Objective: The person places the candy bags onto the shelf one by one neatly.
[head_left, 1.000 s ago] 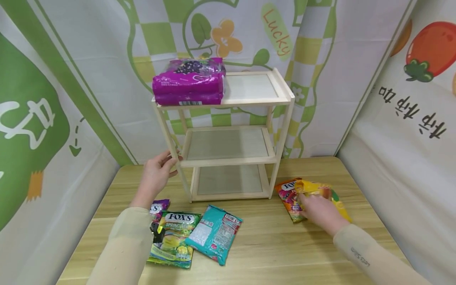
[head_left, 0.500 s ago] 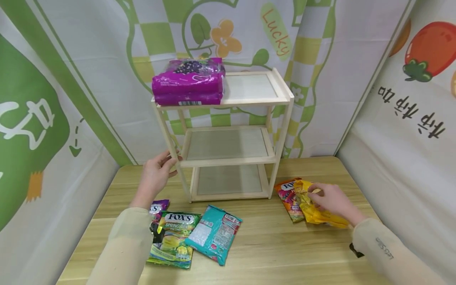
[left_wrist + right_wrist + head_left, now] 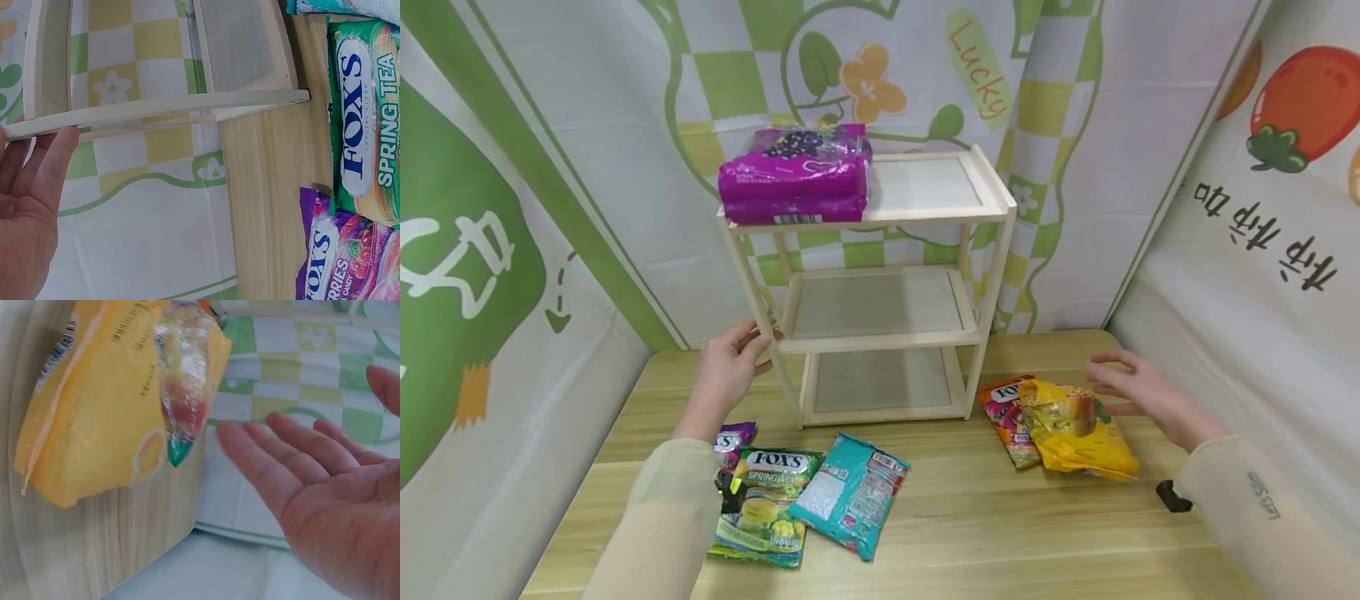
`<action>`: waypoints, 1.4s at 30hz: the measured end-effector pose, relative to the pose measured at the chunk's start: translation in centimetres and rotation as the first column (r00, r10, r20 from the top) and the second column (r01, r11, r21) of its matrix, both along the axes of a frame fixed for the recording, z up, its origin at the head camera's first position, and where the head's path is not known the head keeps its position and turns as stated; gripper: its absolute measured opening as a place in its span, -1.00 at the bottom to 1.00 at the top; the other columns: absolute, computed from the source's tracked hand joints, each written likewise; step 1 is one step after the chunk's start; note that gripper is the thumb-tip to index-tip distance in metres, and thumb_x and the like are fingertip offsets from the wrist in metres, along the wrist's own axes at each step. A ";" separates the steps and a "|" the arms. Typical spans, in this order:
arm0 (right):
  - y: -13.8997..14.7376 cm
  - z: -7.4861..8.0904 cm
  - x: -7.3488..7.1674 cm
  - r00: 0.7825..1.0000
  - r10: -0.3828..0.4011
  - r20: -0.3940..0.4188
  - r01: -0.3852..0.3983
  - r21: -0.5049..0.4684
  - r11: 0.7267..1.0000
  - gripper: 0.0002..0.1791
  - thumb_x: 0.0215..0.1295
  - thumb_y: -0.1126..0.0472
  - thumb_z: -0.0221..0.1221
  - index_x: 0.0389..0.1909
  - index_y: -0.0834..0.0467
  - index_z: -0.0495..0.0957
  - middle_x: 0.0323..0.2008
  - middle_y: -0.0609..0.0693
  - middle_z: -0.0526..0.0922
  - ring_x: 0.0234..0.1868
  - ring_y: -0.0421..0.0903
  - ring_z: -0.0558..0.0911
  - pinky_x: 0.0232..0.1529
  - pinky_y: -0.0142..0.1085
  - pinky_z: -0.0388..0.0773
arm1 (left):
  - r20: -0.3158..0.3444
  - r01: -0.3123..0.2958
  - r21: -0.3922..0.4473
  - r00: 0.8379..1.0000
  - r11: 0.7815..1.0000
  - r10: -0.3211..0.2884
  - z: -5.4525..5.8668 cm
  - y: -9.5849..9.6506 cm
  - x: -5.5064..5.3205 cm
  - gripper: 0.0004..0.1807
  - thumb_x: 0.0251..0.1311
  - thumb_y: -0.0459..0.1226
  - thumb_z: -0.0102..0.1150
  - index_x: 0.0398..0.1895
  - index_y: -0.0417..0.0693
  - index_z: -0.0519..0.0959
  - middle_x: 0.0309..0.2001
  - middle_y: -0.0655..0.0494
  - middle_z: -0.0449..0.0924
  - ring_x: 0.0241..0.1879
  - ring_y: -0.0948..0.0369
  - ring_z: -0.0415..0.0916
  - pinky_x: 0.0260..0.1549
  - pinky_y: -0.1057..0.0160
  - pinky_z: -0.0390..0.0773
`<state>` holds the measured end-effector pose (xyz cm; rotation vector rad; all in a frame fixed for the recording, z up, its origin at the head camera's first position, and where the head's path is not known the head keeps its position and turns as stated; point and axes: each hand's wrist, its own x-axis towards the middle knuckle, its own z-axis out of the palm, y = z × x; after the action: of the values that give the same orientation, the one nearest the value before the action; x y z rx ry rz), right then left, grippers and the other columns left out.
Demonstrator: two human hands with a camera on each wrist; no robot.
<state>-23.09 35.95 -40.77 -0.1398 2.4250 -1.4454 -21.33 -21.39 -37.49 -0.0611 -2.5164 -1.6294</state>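
Observation:
My left hand (image 3: 730, 367) holds the left upright of a small three-tier wooden shelf (image 3: 880, 342), fingers behind it at the middle tier. The left wrist view shows those fingers (image 3: 56, 162) against the pale wooden strip. To the right of the shelf lies a yellow candy bag (image 3: 1078, 433), partly over an orange Fox's bag (image 3: 1009, 417). My right hand (image 3: 1150, 396) hovers beside the yellow bag, holding nothing. In the right wrist view its fingers (image 3: 300, 447) are extended, apart from the bag's clear window.
A purple grape candy bag (image 3: 797, 179) rests on the top tier's left half. In front of the shelf lie a green Spring Tea bag (image 3: 767, 504), a teal bag (image 3: 853, 492) and a purple Fox's bag (image 3: 735, 437). Fabric walls (image 3: 1225, 333) enclose the table.
My right hand has let go of the yellow bag and drawn back to the right. That bag now lies flatter, its window facing up. The left hand has stayed on the shelf upright.

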 end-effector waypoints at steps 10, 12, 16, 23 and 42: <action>2.0 0.0 -0.4 0.987 0.039 0.157 -0.025 -0.091 0.996 -0.03 0.62 -0.23 -0.15 0.62 0.20 -0.50 0.55 0.51 -0.21 0.50 0.54 0.01 0.28 0.27 0.51 | 0.000 -0.001 -0.006 1.000 1.000 0.001 0.1 0.0 0.1 -0.52 0.60 -0.25 -0.07 0.51 -0.14 0.34 0.26 -0.24 0.56 0.36 -0.13 0.42 0.04 0.23 0.67; 2.5 -0.4 -0.6 0.980 0.039 0.194 -0.016 -0.118 0.993 -0.02 0.62 -0.25 -0.17 0.61 0.16 -0.57 0.56 0.51 -0.28 0.50 0.56 -0.04 0.29 0.32 0.47 | 0.003 -0.002 -0.008 1.000 1.000 0.002 0.1 0.0 0.1 -0.52 0.61 -0.25 -0.07 0.51 -0.14 0.34 0.26 -0.24 0.56 0.36 -0.13 0.42 0.05 0.21 0.67; 3.2 -1.2 -0.6 0.963 0.035 0.266 0.010 -0.167 0.986 0.01 0.61 -0.28 -0.19 0.58 0.10 -0.66 0.55 0.50 -0.39 0.51 0.57 -0.11 0.34 0.36 0.38 | 0.002 -0.005 -0.015 1.000 1.000 0.005 0.1 0.1 0.1 -0.52 0.61 -0.25 -0.08 0.51 -0.14 0.34 0.26 -0.23 0.56 0.36 -0.13 0.42 0.06 0.20 0.67; 4.1 -2.5 -0.6 0.930 0.020 0.366 0.057 -0.199 0.978 0.08 0.56 -0.36 -0.19 0.52 0.01 -0.80 0.54 0.51 -0.47 0.51 0.58 -0.14 0.35 0.40 0.34 | -0.001 -0.008 -0.016 1.000 1.000 0.008 0.0 0.1 0.1 -0.53 0.61 -0.25 -0.08 0.50 -0.14 0.35 0.26 -0.23 0.56 0.36 -0.13 0.42 0.06 0.19 0.67; 4.6 -7.3 -0.9 0.858 -0.027 0.512 0.131 -0.168 0.977 0.20 0.43 -0.54 -0.27 0.54 0.17 -0.73 0.48 0.60 -0.50 0.49 0.60 -0.23 0.32 0.39 0.38 | 0.007 -0.014 -0.026 1.000 1.000 0.014 0.2 0.2 0.2 -0.53 0.61 -0.25 -0.09 0.51 -0.11 0.35 0.26 -0.22 0.56 0.37 -0.12 0.41 0.08 0.17 0.66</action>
<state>-23.98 40.57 -48.03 0.2733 1.8754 -1.5235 -21.10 -21.20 -37.34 -0.0399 -2.5376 -1.5950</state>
